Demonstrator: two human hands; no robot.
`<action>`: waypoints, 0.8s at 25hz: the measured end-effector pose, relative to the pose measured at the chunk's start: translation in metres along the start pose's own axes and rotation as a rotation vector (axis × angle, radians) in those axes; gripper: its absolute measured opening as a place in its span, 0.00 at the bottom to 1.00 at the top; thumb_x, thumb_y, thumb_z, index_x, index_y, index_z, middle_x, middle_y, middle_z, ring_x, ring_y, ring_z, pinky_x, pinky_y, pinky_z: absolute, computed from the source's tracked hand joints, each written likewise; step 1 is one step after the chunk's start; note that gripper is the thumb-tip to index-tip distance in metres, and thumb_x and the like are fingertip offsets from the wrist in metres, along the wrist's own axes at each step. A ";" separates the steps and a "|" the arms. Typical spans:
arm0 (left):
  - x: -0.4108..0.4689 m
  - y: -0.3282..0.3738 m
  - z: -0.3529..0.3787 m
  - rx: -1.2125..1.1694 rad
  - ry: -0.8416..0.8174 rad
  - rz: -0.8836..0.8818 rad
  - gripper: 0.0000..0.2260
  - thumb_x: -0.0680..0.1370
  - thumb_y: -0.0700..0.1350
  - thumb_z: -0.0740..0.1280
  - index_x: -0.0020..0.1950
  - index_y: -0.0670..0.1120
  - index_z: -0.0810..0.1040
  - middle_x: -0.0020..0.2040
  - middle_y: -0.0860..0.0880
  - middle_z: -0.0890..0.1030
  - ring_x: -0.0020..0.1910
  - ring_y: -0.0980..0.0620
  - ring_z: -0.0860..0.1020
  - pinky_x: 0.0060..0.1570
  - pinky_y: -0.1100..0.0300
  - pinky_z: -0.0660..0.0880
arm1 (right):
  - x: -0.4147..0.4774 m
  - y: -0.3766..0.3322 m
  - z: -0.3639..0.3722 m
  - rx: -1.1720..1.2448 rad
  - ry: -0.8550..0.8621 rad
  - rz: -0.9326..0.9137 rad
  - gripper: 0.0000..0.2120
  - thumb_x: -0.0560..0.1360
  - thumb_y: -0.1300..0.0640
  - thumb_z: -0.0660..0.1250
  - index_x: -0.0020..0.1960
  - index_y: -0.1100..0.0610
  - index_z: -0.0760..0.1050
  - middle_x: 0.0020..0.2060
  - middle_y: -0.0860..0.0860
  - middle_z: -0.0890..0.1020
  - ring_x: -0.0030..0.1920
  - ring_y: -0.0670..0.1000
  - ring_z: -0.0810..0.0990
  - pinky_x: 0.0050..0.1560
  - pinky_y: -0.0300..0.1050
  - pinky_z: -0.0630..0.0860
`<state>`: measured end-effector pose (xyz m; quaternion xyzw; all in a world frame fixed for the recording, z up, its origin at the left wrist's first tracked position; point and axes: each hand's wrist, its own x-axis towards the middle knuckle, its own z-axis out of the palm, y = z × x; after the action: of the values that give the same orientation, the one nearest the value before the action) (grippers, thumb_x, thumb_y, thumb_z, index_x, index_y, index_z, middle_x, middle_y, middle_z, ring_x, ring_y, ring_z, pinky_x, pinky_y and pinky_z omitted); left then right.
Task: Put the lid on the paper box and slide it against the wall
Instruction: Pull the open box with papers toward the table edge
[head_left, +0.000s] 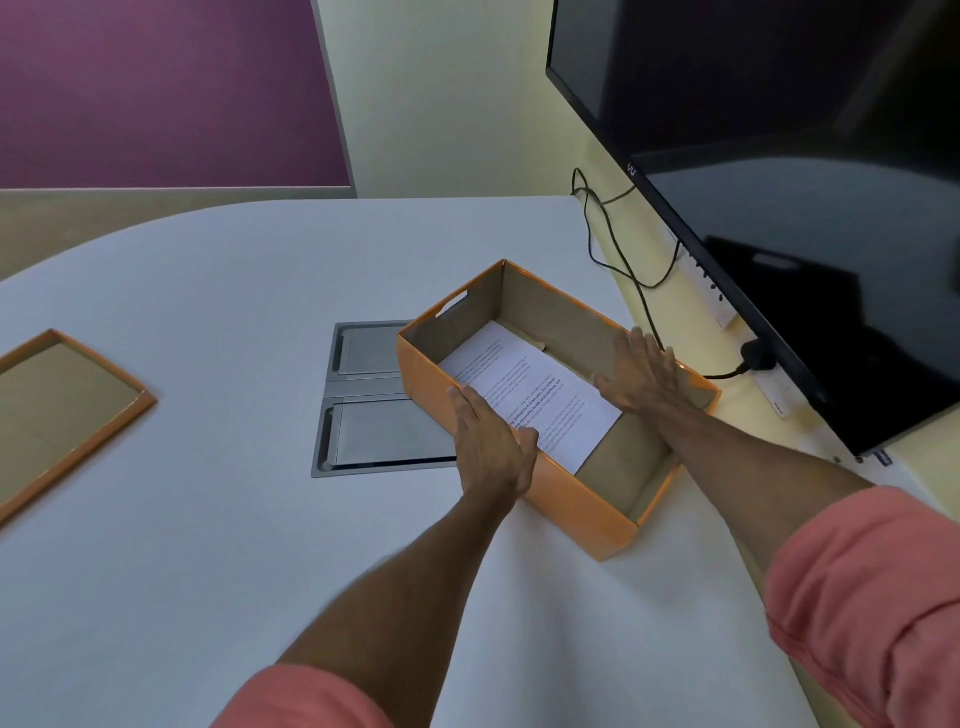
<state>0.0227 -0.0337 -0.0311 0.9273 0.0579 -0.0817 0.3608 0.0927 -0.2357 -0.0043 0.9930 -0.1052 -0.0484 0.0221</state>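
Note:
An open orange paper box (582, 499) stands on the white table at centre right, with printed white sheets (524, 389) lying inside it. My left hand (493, 441) grips the box's near long wall, thumb inside. My right hand (641, 374) rests on the far long wall, fingers spread over its rim. The orange lid (62, 410) lies upside down near the table's left edge, far from both hands.
A grey recessed cable hatch (363, 410) sits in the table (260, 545) just left of the box. A large black monitor (805, 182) hangs on the cream wall at right, with black cables (613, 244) and a power strip (769, 384) below it.

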 end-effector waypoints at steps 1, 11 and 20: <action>0.003 0.000 -0.001 -0.003 -0.006 0.002 0.42 0.77 0.57 0.63 0.79 0.41 0.42 0.80 0.43 0.44 0.78 0.40 0.57 0.70 0.48 0.67 | 0.000 -0.001 0.001 -0.003 0.015 0.000 0.34 0.74 0.46 0.65 0.73 0.62 0.60 0.69 0.61 0.68 0.69 0.61 0.67 0.68 0.61 0.64; 0.033 -0.035 -0.050 0.031 -0.079 0.087 0.38 0.79 0.50 0.61 0.79 0.40 0.40 0.80 0.43 0.43 0.79 0.43 0.47 0.74 0.47 0.59 | -0.020 -0.014 0.006 0.100 0.162 0.085 0.22 0.74 0.57 0.63 0.65 0.64 0.67 0.58 0.63 0.75 0.60 0.63 0.73 0.56 0.57 0.72; 0.025 -0.043 -0.061 -0.238 -0.206 0.143 0.36 0.79 0.44 0.62 0.77 0.43 0.40 0.67 0.40 0.72 0.58 0.40 0.78 0.58 0.45 0.78 | -0.003 -0.011 0.011 0.464 -0.133 0.254 0.24 0.78 0.65 0.55 0.74 0.55 0.62 0.63 0.64 0.73 0.56 0.65 0.76 0.51 0.52 0.73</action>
<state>0.0470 0.0408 -0.0203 0.8665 -0.0363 -0.1431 0.4768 0.0914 -0.2243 -0.0159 0.9451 -0.2384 -0.0849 -0.2070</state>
